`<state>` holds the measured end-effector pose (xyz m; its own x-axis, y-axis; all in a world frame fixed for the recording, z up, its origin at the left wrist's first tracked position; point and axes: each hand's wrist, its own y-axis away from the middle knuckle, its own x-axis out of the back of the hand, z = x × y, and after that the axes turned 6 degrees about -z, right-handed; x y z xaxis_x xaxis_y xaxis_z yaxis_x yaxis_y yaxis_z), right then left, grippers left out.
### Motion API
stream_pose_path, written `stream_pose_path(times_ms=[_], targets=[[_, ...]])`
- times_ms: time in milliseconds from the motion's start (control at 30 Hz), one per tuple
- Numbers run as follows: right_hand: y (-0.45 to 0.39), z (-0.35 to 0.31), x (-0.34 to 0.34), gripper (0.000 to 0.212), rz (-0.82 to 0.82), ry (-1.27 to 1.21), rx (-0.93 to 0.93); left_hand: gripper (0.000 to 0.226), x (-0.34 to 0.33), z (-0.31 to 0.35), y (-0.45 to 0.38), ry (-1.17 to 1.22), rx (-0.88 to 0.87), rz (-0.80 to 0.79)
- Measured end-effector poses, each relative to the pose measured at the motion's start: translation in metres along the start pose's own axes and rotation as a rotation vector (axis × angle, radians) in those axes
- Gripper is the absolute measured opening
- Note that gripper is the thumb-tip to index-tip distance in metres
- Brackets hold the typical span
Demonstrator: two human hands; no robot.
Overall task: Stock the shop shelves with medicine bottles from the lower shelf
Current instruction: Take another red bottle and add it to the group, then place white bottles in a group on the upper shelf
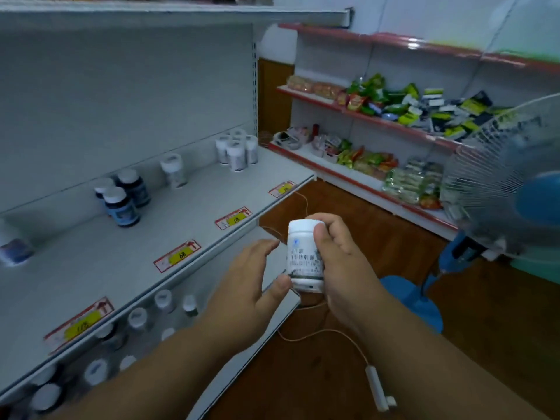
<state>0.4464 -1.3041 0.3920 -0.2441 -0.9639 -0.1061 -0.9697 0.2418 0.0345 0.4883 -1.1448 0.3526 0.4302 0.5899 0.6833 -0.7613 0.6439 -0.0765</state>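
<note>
Right hand (339, 256) grips a white bottle (304, 256) upright, thumb across its front and fingers curled behind, held in the air in front of the shelf edge; left hand (251, 283) meets it from the other side, thumb tip touching the bottle's base, fingers loosely extended near its side, not wrapped round it. On the middle shelf (91, 262): three dark blue bottles (122, 198) grouped together, one white bottle alone near them, a cluster of white bottles (236, 150) at the far end, yellow price tags (181, 255) along the front lip. More bottles (136, 319) stand on the lower shelf beneath; a blue fan (515, 189) stands at right, and a white cord (333, 334) trails over the wooden floor.
</note>
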Motion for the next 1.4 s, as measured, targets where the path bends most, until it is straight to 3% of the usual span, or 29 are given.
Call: stream_pose_path(times_ms=[100,200,367,500,600,833,1000,1233,1400], targets=[[-0.046,-0.005,0.010,0.014,-0.104,-0.087,-0.097,0.082,0.004,-0.005,-0.035,-0.018,0.068,0.067],[-0.099,-0.002,0.013,0.020,-0.168,-0.066,-0.070,0.086,0.010,-0.017,-0.075,-0.104,0.150,0.087],[-0.184,0.002,0.025,0.026,-0.144,0.026,-0.051,0.088,0.015,-0.057,-0.156,-0.160,0.138,0.096],[-0.246,-0.004,0.040,0.033,-0.139,0.237,-0.014,0.091,0.015,-0.078,-0.220,-0.233,0.120,0.096],[-0.287,-0.003,0.045,0.035,-0.230,0.345,0.044,0.089,0.016,-0.089,-0.249,-0.307,0.170,0.105],[-0.382,0.031,0.035,0.040,-0.448,0.790,0.270,0.088,0.019,-0.123,-0.297,-0.410,0.457,0.117],[-0.425,0.058,0.034,0.040,-0.620,0.885,0.414,0.081,0.006,-0.137,-0.320,-0.456,0.634,0.199],[-0.450,0.073,0.041,0.041,-0.664,0.870,0.527,0.080,-0.007,-0.128,-0.341,-0.436,0.776,0.301],[-0.444,0.076,0.047,0.054,-0.661,0.867,0.543,0.080,-0.006,-0.118,-0.334,-0.416,0.793,0.303]])
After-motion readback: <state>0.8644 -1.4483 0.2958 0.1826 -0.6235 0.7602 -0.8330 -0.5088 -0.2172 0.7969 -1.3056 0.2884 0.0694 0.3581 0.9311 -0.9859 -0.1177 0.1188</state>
